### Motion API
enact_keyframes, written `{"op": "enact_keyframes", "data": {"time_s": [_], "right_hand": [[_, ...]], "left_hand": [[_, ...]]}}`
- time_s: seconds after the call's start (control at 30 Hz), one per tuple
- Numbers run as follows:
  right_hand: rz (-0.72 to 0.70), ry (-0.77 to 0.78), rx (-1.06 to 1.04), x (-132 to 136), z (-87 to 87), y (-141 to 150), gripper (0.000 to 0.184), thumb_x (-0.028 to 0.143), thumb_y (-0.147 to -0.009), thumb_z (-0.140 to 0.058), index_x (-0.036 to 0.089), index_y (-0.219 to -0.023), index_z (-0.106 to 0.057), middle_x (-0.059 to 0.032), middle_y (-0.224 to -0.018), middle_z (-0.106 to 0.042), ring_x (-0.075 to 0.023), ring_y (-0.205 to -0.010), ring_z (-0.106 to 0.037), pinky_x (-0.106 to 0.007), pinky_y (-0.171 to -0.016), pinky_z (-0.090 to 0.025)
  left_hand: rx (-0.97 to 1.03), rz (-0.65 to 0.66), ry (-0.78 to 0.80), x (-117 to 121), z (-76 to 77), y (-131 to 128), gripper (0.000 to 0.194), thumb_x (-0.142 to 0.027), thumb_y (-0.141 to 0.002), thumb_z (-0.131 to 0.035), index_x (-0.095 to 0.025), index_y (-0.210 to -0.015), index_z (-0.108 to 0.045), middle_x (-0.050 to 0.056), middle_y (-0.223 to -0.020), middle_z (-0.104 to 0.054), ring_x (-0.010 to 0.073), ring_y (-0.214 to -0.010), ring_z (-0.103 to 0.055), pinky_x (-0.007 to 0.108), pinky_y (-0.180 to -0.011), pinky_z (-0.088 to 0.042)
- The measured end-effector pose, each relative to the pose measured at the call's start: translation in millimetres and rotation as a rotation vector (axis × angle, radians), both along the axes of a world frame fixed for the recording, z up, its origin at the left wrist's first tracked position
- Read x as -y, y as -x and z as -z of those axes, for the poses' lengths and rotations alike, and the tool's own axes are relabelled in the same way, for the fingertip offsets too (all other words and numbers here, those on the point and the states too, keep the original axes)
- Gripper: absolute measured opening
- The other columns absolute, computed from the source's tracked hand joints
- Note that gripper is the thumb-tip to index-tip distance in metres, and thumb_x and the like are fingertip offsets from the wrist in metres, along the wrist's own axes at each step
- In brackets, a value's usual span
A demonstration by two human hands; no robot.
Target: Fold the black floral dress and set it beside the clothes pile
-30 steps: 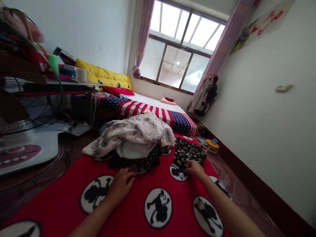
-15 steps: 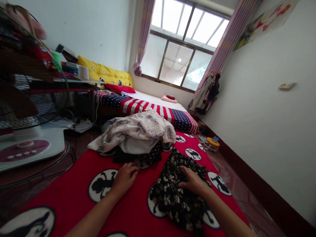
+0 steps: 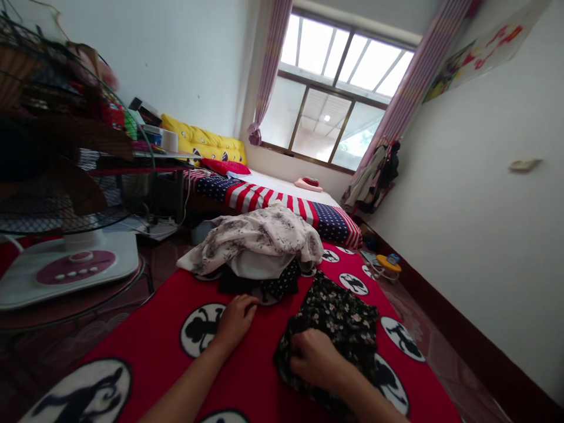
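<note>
My right hand (image 3: 314, 357) is closed on the lower left part of a black garment with small pale flowers (image 3: 337, 314). The cloth bunches under and around its fingers; I cannot tell what kind of garment it is. My left hand (image 3: 238, 320) lies on the red blanket (image 3: 145, 329), fingers loosely bent and apart, holding nothing. Just beyond its fingertips is a heap of clothes: a white cloth with grey flowers (image 3: 268, 238) on top and a black polka-dot cloth (image 3: 284, 282) below it.
At the left a fan (image 3: 79, 258) stands on a round stand, beside a cluttered table (image 3: 171, 156). Behind the heap is a bed with a stars-and-stripes cover (image 3: 328, 220). A small yellow stool (image 3: 388, 263) stands by the right wall, near hanging clothes (image 3: 374, 173).
My right hand has moved left and nearer to me, closing on the floral garment, whose lower left side is now gathered up. My left hand stays on the blanket. The view has shifted slightly.
</note>
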State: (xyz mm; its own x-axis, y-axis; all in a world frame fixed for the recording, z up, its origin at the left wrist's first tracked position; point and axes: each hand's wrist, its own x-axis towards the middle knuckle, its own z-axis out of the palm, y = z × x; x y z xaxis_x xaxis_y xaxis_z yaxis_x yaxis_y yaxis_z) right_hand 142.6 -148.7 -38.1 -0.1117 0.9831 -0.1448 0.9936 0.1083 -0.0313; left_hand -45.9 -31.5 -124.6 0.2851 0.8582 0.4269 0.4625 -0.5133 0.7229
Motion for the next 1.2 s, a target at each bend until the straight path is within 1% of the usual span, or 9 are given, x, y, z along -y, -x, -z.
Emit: {"op": "enact_keyframes", "data": {"time_s": [0.23, 0.5, 0.67, 0.8, 0.87, 0.97, 1.03, 1.1, 1.2], "right_hand": [[0.185, -0.280, -0.182, 37, 53.1, 56, 0.009, 0.022, -0.073, -0.053, 0.021, -0.073, -0.062, -0.0040, -0.073, -0.070, -0.0174, -0.069, -0.062, -0.027, -0.059, -0.028], [0.209, -0.538, -0.306, 68, 66.1, 75, 0.005, 0.020, -0.079, -0.052, 0.020, -0.080, -0.057, -0.0024, -0.081, -0.066, -0.0158, -0.076, -0.061, -0.024, -0.066, -0.033], [0.217, -0.599, -0.491, 69, 69.5, 71, 0.009, 0.027, -0.083, -0.054, 0.021, -0.087, -0.060, -0.0006, -0.076, -0.065, -0.0156, -0.071, -0.061, -0.024, -0.066, -0.036], [0.263, -0.682, -0.749, 70, 75.4, 65, 0.022, 0.032, -0.089, -0.048, 0.019, -0.106, -0.055, 0.0002, -0.072, -0.063, -0.0153, -0.063, -0.060, -0.025, -0.064, -0.042], [0.230, -0.758, -0.794, 67, 69.3, 62, 0.028, 0.026, -0.088, -0.048, 0.020, -0.115, -0.051, -0.0036, -0.089, -0.065, -0.0160, -0.069, -0.061, -0.027, -0.069, -0.047], [0.093, -0.895, -0.673, 51, 38.8, 57, 0.052, 0.016, -0.082, -0.050, 0.024, -0.133, -0.043, -0.0101, -0.126, -0.057, -0.0224, -0.107, -0.059, -0.037, -0.094, -0.045], [0.019, -0.966, -0.528, 29, 10.6, 57, 0.068, 0.015, -0.078, -0.056, 0.025, -0.142, -0.035, -0.0112, -0.144, -0.042, -0.0272, -0.132, -0.041, -0.045, -0.109, -0.033], [-0.034, -0.980, -0.380, -2, -11.9, 58, 0.083, 0.021, -0.074, -0.067, 0.028, -0.147, -0.029, -0.0102, -0.156, -0.024, -0.0319, -0.143, -0.021, -0.053, -0.114, -0.020], [-0.145, -0.906, -0.174, -59, -21.6, 55, 0.108, 0.033, -0.060, -0.083, 0.031, -0.150, -0.022, -0.0093, -0.161, -0.004, -0.0388, -0.145, 0.000, -0.065, -0.111, -0.004]], "left_hand": [[0.028, 0.063, -0.009, 8, -1.0, 5, 0.023, -0.021, -0.085, -0.050, -0.019, -0.094, -0.070, 0.007, -0.096, -0.072, 0.0239, -0.097, -0.063, 0.039, -0.090, -0.047], [0.026, 0.202, -0.005, 50, -3.1, 14, 0.027, -0.034, -0.089, -0.049, -0.020, -0.101, -0.069, 0.005, -0.104, -0.072, 0.0205, -0.098, -0.065, 0.034, -0.091, -0.050], [0.032, 0.072, -0.089, 69, -2.5, 19, 0.032, -0.023, -0.089, -0.045, -0.015, -0.118, -0.058, 0.012, -0.117, -0.062, 0.0238, -0.111, -0.059, 0.041, -0.099, -0.046], [-0.037, -0.111, -0.292, 57, -10.8, 31, 0.058, -0.019, -0.085, -0.052, -0.017, -0.140, -0.034, 0.017, -0.144, -0.037, 0.0292, -0.136, -0.036, 0.049, -0.109, -0.034], [-0.125, -0.141, -0.380, 37, -23.3, 41, 0.072, -0.024, -0.082, -0.059, -0.020, -0.145, -0.025, 0.017, -0.151, -0.027, 0.0320, -0.140, -0.029, 0.051, -0.109, -0.033], [-0.279, -0.170, -0.491, -1, -52.0, 54, 0.088, -0.036, -0.077, -0.068, -0.021, -0.149, -0.020, 0.018, -0.156, -0.017, 0.0360, -0.143, -0.020, 0.055, -0.112, -0.024], [-0.400, -0.150, -0.550, -26, -72.0, 56, 0.099, -0.045, -0.071, -0.074, -0.021, -0.150, -0.020, 0.018, -0.158, -0.011, 0.0387, -0.144, -0.011, 0.060, -0.113, -0.014], [-0.518, -0.096, -0.577, -45, -86.6, 52, 0.109, -0.054, -0.062, -0.078, -0.024, -0.150, -0.021, 0.017, -0.159, -0.006, 0.0408, -0.145, -0.003, 0.064, -0.111, -0.006], [-0.656, -0.008, -0.592, -67, -92.5, 41, 0.120, -0.058, -0.052, -0.082, -0.028, -0.151, -0.021, 0.015, -0.160, 0.001, 0.0428, -0.144, 0.005, 0.067, -0.109, 0.000]]}}
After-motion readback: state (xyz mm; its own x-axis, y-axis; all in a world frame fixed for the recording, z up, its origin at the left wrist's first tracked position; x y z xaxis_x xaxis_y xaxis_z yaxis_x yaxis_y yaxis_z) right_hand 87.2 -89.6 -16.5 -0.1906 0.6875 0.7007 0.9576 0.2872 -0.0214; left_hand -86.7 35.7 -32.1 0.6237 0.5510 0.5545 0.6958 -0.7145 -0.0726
